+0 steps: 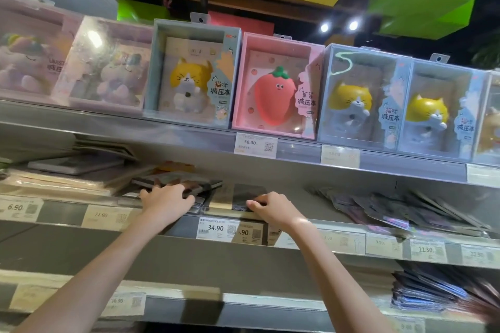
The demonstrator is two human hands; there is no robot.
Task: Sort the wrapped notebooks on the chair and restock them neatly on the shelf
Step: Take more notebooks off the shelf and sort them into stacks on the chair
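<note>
Up on the middle shelf [270, 170], both your hands are right at the front lip, and headroom is tight: the shelf above hangs low over the stock, so the slot is wide but shallow. Your left hand [167, 199] has curled fingers on top of a dark wrapped notebook [178, 180] that lies flat on a small stack, long axis running left-right and its right end angled slightly back. Your right hand [272, 208] pinches the near edge of another dark flat notebook [249, 193] just beside it; that one's long axis points into the shelf. Between the two there's a strip of bare pale shelf board. Wrapping looks glossy, though motion blur hides the detail. Off to the right, a fanned pile of thin dark packets [392, 205] crowds the edge. Price tags [216, 228] line the front rail under your wrists. Overhead sit clear rigid boxes, one with a strawberry squishy [274, 96].
</note>
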